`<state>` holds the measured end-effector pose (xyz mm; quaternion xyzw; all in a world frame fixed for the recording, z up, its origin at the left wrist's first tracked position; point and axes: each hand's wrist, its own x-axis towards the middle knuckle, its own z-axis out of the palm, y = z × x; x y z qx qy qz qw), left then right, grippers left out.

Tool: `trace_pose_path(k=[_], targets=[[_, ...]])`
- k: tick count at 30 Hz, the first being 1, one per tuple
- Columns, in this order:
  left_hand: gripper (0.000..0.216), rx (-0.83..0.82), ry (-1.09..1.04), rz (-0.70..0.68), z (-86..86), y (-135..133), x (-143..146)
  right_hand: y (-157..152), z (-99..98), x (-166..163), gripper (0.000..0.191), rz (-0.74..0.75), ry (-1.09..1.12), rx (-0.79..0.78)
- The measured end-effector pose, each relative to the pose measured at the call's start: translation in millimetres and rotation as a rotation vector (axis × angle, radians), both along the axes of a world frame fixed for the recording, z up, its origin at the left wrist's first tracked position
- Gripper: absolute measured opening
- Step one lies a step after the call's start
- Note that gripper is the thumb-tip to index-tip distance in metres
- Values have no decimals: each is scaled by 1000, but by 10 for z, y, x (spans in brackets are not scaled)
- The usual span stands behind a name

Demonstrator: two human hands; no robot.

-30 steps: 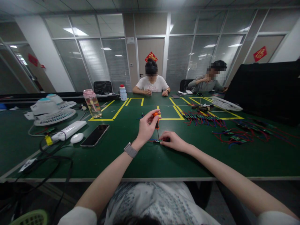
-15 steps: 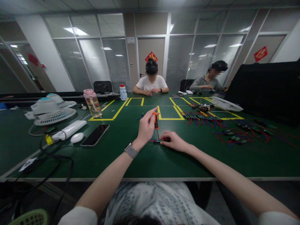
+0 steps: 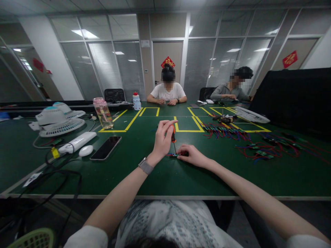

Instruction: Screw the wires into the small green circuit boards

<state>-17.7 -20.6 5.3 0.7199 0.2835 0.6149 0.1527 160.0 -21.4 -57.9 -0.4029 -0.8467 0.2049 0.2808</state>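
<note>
My left hand (image 3: 163,136) is closed around the handle of an orange and black screwdriver (image 3: 173,137), which stands almost upright. Its thin shaft runs down to a small green circuit board (image 3: 174,155) with red and blue wires, lying on the green table (image 3: 160,181). Fingers of my right hand (image 3: 190,155) pinch the board's right end and press it to the tabletop. Where exactly the screwdriver tip meets the board is too small to tell.
Right of my hands lie wired circuit boards in a row (image 3: 224,131) and a loose pile (image 3: 261,151). To the left are a phone (image 3: 106,148), a white case (image 3: 86,151), a power strip (image 3: 77,142), a bottle (image 3: 103,113) and fans (image 3: 60,124). Two people sit across.
My left fingers have shifted on the screwdriver handle, the index finger now stretching over its top. The board and my right hand stay in place.
</note>
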Motion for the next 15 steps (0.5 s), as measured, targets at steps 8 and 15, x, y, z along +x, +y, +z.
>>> trace_pose_path(k=[8, 15], targets=[[29, -63, -67, -127, -37, 31, 39, -9, 12, -6, 15, -8, -11, -3], [18, 81, -13, 28, -12, -36, 29, -16, 15, -9, 14, -14, -12, -9]])
